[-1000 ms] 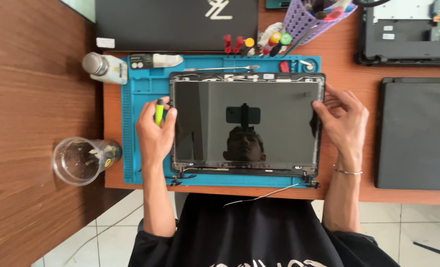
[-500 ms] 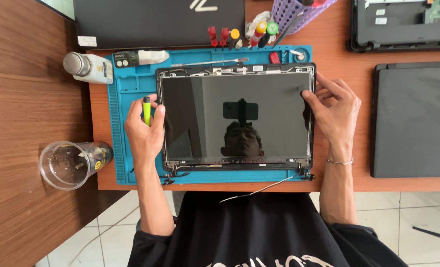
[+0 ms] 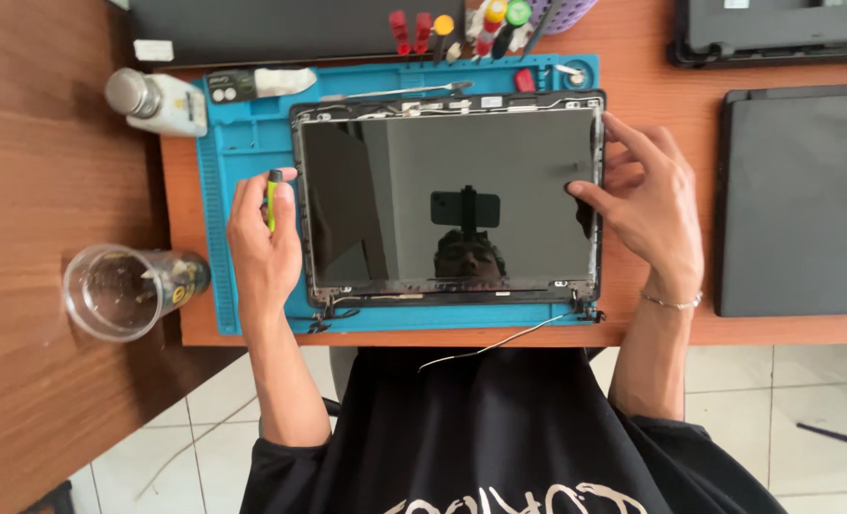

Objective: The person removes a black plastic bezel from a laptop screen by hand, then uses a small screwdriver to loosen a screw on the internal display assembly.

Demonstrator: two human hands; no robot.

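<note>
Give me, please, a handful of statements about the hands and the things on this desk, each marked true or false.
1. The left hand holds a small yellow-green and black tool. True.
2. The right hand rests flat on the closed dark laptop at the right. False: its fingers touch the right edge of the bare dark laptop screen panel.
3. The screen panel lies on a blue rubber work mat. True.
4. The clear plastic cup stands on the blue mat. False: it lies on the brown wooden surface, left of the mat.
5. A thin bracelet circles the left wrist. False: the right wrist.
</note>
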